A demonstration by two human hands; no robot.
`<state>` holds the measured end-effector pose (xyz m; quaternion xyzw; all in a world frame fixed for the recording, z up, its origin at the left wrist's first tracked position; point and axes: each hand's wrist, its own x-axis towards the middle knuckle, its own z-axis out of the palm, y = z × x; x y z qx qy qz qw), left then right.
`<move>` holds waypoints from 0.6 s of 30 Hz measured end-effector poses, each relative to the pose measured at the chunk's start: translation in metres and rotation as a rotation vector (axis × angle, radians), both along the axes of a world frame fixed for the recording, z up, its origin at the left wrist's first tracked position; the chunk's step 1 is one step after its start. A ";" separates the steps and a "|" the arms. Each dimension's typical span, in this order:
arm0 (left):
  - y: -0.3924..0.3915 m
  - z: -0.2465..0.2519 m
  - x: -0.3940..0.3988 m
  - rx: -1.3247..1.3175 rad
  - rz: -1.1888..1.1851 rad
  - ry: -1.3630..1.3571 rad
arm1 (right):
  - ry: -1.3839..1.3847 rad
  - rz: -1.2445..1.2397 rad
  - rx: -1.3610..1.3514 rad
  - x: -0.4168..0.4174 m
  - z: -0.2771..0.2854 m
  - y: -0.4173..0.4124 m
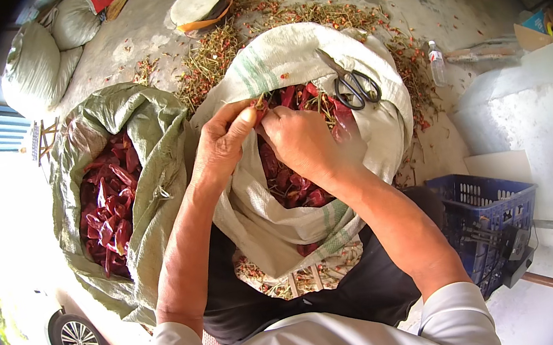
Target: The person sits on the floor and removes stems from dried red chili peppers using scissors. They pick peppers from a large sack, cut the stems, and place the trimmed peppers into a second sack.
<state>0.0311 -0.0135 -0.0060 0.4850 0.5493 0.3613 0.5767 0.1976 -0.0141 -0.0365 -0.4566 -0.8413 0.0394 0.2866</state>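
Observation:
My left hand (222, 140) pinches a dried red chili pepper (260, 106) by its stem end, between thumb and forefinger. Against the same pepper are the curled fingers of my right hand (298, 138), which hide most of it. Both hands are above the mouth of a white woven sack (246, 223) holding dried red chilies (299, 185) with stems. Black-handled scissors (348, 82) lie on the sack's folded rim, right of my hands. A green woven sack (161, 151) stands at the left, with dark red dried peppers (111, 210) inside.
Stems and red scraps (209, 58) litter the concrete floor around the white sack. Beyond it stands a round-topped stool (197, 5). A blue plastic crate (489, 197) and a plastic bottle (437, 65) are at the right; filled white sacks (35, 68) are at the upper left.

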 end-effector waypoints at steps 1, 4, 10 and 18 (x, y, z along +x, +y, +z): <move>-0.001 -0.002 0.000 0.039 -0.019 0.004 | -0.025 -0.010 -0.001 -0.001 0.001 0.000; -0.001 -0.020 -0.001 0.226 -0.038 0.096 | -0.027 -0.023 -0.032 -0.004 0.003 -0.003; 0.003 -0.006 0.005 0.237 0.023 0.310 | 0.355 -0.020 -0.464 0.007 0.021 0.006; -0.004 -0.018 -0.003 0.765 -0.028 0.602 | 0.307 -0.073 -0.372 0.004 0.016 0.017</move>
